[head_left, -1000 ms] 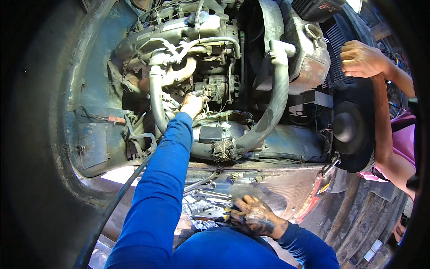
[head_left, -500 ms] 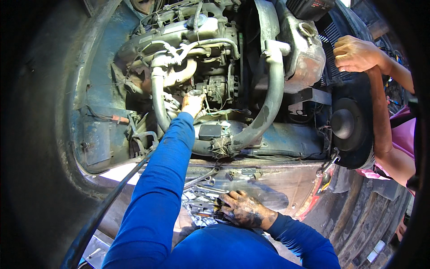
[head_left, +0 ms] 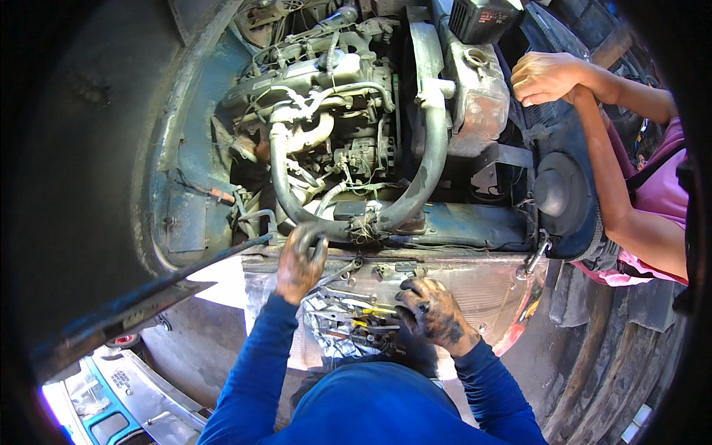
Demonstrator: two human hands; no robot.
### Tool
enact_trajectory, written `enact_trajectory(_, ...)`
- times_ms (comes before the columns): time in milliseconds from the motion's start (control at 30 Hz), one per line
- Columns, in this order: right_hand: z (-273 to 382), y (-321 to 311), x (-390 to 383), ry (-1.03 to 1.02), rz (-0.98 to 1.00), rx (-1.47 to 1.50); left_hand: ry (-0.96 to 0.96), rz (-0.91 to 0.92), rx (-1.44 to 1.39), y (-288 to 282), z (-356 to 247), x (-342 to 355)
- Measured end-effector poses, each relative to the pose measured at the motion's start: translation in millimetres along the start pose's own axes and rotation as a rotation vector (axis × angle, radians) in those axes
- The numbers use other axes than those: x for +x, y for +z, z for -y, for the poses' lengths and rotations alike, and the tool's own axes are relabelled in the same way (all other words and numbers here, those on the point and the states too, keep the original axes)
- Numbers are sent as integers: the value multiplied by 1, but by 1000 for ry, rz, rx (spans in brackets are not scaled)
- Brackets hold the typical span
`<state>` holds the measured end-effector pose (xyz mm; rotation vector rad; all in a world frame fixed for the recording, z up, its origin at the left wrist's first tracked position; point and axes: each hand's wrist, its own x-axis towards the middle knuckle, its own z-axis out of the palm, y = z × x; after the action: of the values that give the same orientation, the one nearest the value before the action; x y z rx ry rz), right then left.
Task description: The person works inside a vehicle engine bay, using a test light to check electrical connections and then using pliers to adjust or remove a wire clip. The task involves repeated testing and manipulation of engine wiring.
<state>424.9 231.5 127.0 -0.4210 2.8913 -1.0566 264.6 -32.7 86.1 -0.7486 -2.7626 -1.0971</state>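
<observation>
My left hand (head_left: 300, 261), smudged dark, is over the front edge of the engine bay, beside the lower bend of a thick grey hose (head_left: 297, 210). Its thumb stands apart from the fingers and nothing shows between them. My right hand (head_left: 437, 314), also blackened, hovers at the right side of a pile of hand tools (head_left: 348, 319) on the front panel. Its fingers bend loosely with a gap to the thumb, and I see nothing in it. Among the tools are wrenches and a yellow-handled tool (head_left: 378, 311). Beyond lies the engine (head_left: 297, 81).
A bar (head_left: 200, 278) slants along the left. A metal tank (head_left: 478, 96) sits at the right of the bay. Another person's hands (head_left: 549, 78) rest one over the other at the far right, near a round black part (head_left: 560, 185). Wooden planks (head_left: 593, 363) lie lower right.
My left hand has pulled back from inside the engine to the bay's front edge. My right hand has lifted off the tools and moved right, uncovering the yellow handles. The view has shifted.
</observation>
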Motion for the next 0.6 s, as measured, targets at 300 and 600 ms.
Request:
enact_trajectory(300, -12, -6, -17, -136, -55, -43, -273, -40, 107, -67, -32, -154)
enact_trajectory(600, 21, 3, -21, -265, 5, -64, -473, -184, 177, -91, -66, -222)
